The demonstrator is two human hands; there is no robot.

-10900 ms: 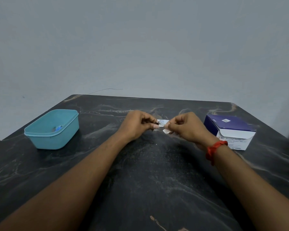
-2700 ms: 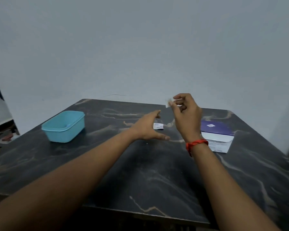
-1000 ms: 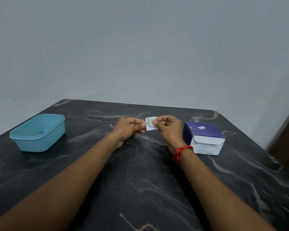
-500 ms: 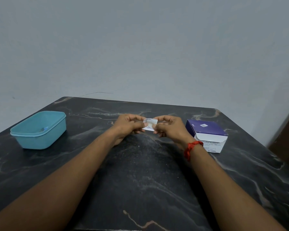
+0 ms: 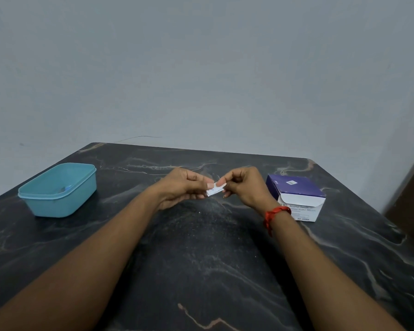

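Head cam, going left to right. Over at the left of the frame an open-topped teal tub (image 5: 58, 206) sits on the dark marbled tabletop (image 5: 201, 259). There's some small blue bit (image 5: 67, 188) lying inside it, too tiny for me to make out.

In the middle of the frame, my left hand (image 5: 184, 187) has its fingers (image 5: 201, 181) curled, pinching the left end of a small white sachet (image 5: 214, 189). The sachet is dead centre in the picture, held between both hands above the tabletop and tilted so its left end dips lower. My right hand (image 5: 246, 187) pinches the other end with thumb and forefinger, and the rest of its fingers are tucked in. That wrist has a red thread band (image 5: 274, 215) on it.

Right of the hands, close by that wrist, a purple-and-white box (image 5: 296, 194) marked alcohol swabs rests on the tabletop.
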